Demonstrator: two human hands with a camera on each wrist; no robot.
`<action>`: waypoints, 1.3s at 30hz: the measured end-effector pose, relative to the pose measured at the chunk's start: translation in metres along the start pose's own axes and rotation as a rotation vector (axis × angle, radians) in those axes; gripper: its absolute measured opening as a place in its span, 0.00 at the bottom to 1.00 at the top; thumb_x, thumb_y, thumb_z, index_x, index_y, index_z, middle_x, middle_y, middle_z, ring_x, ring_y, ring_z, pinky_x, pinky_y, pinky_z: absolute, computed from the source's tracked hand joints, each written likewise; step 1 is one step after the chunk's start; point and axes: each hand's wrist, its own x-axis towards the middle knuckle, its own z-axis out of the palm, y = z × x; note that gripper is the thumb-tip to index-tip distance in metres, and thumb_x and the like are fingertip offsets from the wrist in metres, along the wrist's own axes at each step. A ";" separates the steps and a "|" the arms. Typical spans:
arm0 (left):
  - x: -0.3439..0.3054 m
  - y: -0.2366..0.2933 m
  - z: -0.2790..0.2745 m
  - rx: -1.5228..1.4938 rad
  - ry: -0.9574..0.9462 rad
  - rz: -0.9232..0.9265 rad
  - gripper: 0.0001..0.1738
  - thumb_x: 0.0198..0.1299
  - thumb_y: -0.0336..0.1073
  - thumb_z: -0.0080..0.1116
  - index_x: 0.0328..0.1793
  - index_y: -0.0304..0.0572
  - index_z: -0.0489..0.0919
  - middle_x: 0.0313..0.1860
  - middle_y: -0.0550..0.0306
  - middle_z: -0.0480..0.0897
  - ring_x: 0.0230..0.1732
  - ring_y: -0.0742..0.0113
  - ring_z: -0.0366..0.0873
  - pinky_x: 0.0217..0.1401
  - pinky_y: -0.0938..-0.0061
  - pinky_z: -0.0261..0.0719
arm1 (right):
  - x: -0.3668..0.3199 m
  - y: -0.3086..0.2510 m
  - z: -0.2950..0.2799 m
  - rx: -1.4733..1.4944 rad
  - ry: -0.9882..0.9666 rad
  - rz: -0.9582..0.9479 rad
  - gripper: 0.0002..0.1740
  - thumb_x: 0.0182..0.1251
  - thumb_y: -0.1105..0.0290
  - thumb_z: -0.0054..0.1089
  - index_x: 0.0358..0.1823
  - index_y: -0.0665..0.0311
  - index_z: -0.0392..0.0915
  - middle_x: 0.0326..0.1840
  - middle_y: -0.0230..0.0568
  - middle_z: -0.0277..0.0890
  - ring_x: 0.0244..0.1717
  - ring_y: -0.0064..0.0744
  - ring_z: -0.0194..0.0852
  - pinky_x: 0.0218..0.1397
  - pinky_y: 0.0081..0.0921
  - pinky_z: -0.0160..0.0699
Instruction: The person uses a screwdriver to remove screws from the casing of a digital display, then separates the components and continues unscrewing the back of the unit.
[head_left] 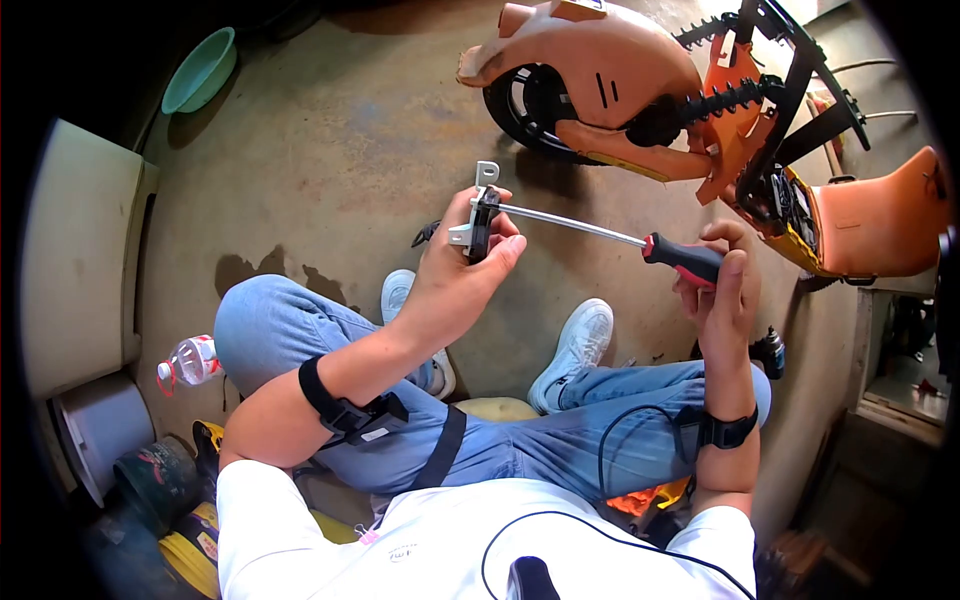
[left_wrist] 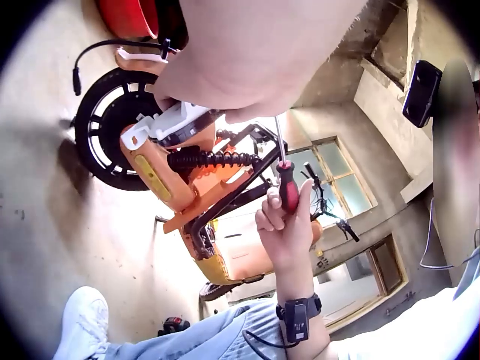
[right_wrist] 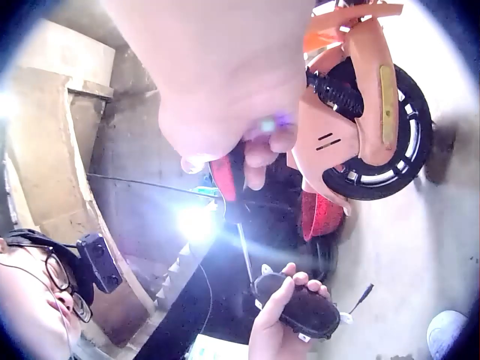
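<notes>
My left hand [head_left: 462,280] grips a dark oval housing [right_wrist: 309,309] with pale mounting tabs, held up over the floor in front of my knees. A screwdriver [head_left: 685,260] with a black and red handle is in my right hand [head_left: 727,295], thumb and fingers round the handle. Its long metal shaft runs left to the housing, and the tip ends right at the housing's edge by the left fingers. In the left wrist view, the forearm and hand cover much of the housing, leaving its white bracket [left_wrist: 176,124] in sight.
An orange electric scooter [head_left: 625,70] with its rear wheel and springs exposed stands ahead on the right. A green basin [head_left: 203,70] lies far left. By my left knee is a plastic bottle [head_left: 195,358]; a dark power tool [head_left: 772,352] sits beyond my right knee.
</notes>
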 end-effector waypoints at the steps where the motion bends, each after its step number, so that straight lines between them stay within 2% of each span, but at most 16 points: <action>1: -0.001 0.001 0.001 0.010 -0.002 -0.013 0.21 0.69 0.29 0.59 0.67 0.42 0.69 0.44 0.68 0.76 0.44 0.82 0.71 0.48 0.83 0.69 | 0.002 0.001 -0.001 0.043 -0.029 0.019 0.29 0.77 0.43 0.47 0.60 0.62 0.64 0.34 0.40 0.79 0.26 0.19 0.74 0.29 0.14 0.67; 4: 0.002 -0.004 -0.001 -0.012 0.025 -0.012 0.21 0.69 0.28 0.59 0.66 0.43 0.69 0.45 0.68 0.76 0.44 0.83 0.71 0.49 0.83 0.69 | 0.004 0.001 0.015 0.092 -0.003 0.020 0.31 0.76 0.42 0.50 0.62 0.63 0.64 0.34 0.40 0.79 0.26 0.20 0.74 0.30 0.14 0.69; 6: 0.003 -0.001 -0.002 -0.013 0.028 -0.012 0.21 0.69 0.28 0.59 0.66 0.43 0.69 0.45 0.69 0.75 0.45 0.83 0.71 0.49 0.84 0.69 | 0.007 0.006 0.022 0.003 0.026 -0.182 0.32 0.75 0.42 0.52 0.63 0.62 0.63 0.35 0.39 0.78 0.27 0.20 0.74 0.31 0.15 0.70; 7: 0.003 0.001 -0.002 -0.019 0.032 -0.007 0.21 0.69 0.28 0.59 0.65 0.44 0.70 0.45 0.69 0.75 0.45 0.83 0.71 0.49 0.84 0.69 | 0.008 0.006 0.021 -0.014 0.019 -0.214 0.29 0.76 0.45 0.51 0.62 0.61 0.64 0.36 0.39 0.77 0.27 0.20 0.74 0.30 0.14 0.69; 8: 0.002 0.002 -0.001 -0.017 0.031 -0.009 0.21 0.69 0.28 0.59 0.65 0.44 0.70 0.45 0.69 0.75 0.45 0.83 0.71 0.49 0.84 0.69 | 0.006 0.004 0.019 -0.012 0.021 -0.213 0.29 0.76 0.45 0.51 0.62 0.61 0.64 0.36 0.39 0.77 0.27 0.20 0.74 0.30 0.14 0.69; 11: 0.001 0.004 0.001 -0.037 0.014 -0.002 0.20 0.69 0.28 0.59 0.65 0.44 0.70 0.45 0.69 0.76 0.45 0.83 0.71 0.50 0.83 0.70 | 0.000 0.002 -0.003 0.067 -0.028 0.045 0.24 0.79 0.48 0.48 0.59 0.61 0.65 0.36 0.39 0.77 0.27 0.19 0.74 0.27 0.13 0.67; 15: 0.001 0.002 0.002 -0.024 0.013 -0.007 0.21 0.69 0.29 0.60 0.65 0.43 0.70 0.45 0.69 0.76 0.44 0.83 0.71 0.49 0.83 0.70 | 0.004 0.003 0.007 0.139 -0.070 0.015 0.25 0.79 0.47 0.47 0.59 0.61 0.64 0.36 0.39 0.78 0.26 0.18 0.74 0.26 0.13 0.67; 17: 0.002 0.002 -0.001 -0.005 0.028 -0.006 0.21 0.69 0.29 0.60 0.65 0.43 0.70 0.45 0.69 0.76 0.44 0.83 0.71 0.48 0.83 0.70 | 0.007 0.007 0.026 -0.039 0.105 -0.261 0.27 0.79 0.45 0.44 0.59 0.62 0.64 0.33 0.39 0.78 0.23 0.18 0.73 0.25 0.14 0.67; 18: 0.002 0.002 -0.001 -0.006 0.027 -0.006 0.21 0.69 0.29 0.60 0.65 0.43 0.70 0.45 0.69 0.76 0.44 0.83 0.71 0.48 0.83 0.70 | 0.006 0.005 0.027 -0.040 0.106 -0.260 0.27 0.79 0.45 0.44 0.59 0.62 0.64 0.33 0.39 0.78 0.23 0.18 0.73 0.25 0.14 0.67; 21: 0.002 0.002 0.000 -0.009 0.016 0.021 0.21 0.69 0.29 0.60 0.65 0.42 0.70 0.45 0.69 0.76 0.44 0.83 0.71 0.48 0.84 0.70 | 0.002 -0.001 0.019 -0.010 0.129 -0.176 0.26 0.77 0.47 0.50 0.60 0.62 0.63 0.39 0.42 0.78 0.27 0.19 0.76 0.29 0.16 0.73; 23: 0.000 0.000 0.001 0.003 0.002 0.010 0.21 0.69 0.29 0.60 0.65 0.42 0.70 0.45 0.69 0.76 0.45 0.83 0.71 0.49 0.83 0.70 | -0.003 -0.001 -0.004 0.054 0.069 0.164 0.26 0.71 0.56 0.58 0.62 0.61 0.62 0.48 0.45 0.75 0.38 0.22 0.78 0.41 0.20 0.79; 27: 0.000 -0.003 0.001 -0.014 -0.013 -0.007 0.21 0.68 0.29 0.60 0.66 0.43 0.70 0.45 0.68 0.76 0.45 0.83 0.71 0.50 0.84 0.70 | 0.001 -0.004 -0.005 0.147 -0.055 0.194 0.25 0.71 0.58 0.59 0.62 0.61 0.63 0.51 0.43 0.74 0.40 0.23 0.78 0.40 0.18 0.78; 29: 0.001 -0.001 0.001 -0.008 0.002 -0.004 0.21 0.68 0.29 0.60 0.66 0.43 0.70 0.45 0.69 0.76 0.45 0.83 0.71 0.50 0.84 0.70 | 0.005 0.001 0.019 0.012 0.059 -0.185 0.25 0.77 0.48 0.51 0.58 0.62 0.65 0.44 0.40 0.75 0.30 0.19 0.77 0.26 0.13 0.72; 33: 0.001 0.000 0.001 -0.031 0.001 0.006 0.21 0.69 0.29 0.60 0.66 0.43 0.70 0.45 0.69 0.76 0.45 0.83 0.71 0.50 0.84 0.70 | 0.003 0.007 0.010 -0.055 0.087 -0.240 0.27 0.76 0.46 0.51 0.58 0.62 0.66 0.44 0.41 0.76 0.31 0.19 0.77 0.27 0.13 0.72; 35: 0.000 0.000 0.002 -0.006 -0.010 0.011 0.21 0.69 0.29 0.60 0.66 0.43 0.70 0.45 0.69 0.76 0.45 0.83 0.71 0.50 0.84 0.70 | -0.002 0.002 -0.006 0.055 0.037 0.073 0.25 0.72 0.53 0.59 0.59 0.62 0.66 0.47 0.43 0.75 0.38 0.22 0.77 0.40 0.17 0.77; 39: -0.001 0.000 0.002 0.005 -0.014 -0.013 0.21 0.68 0.29 0.60 0.66 0.42 0.69 0.45 0.69 0.76 0.45 0.83 0.72 0.50 0.83 0.70 | 0.001 -0.002 -0.005 0.087 -0.022 0.146 0.25 0.70 0.58 0.61 0.60 0.63 0.65 0.47 0.42 0.74 0.39 0.22 0.77 0.44 0.17 0.78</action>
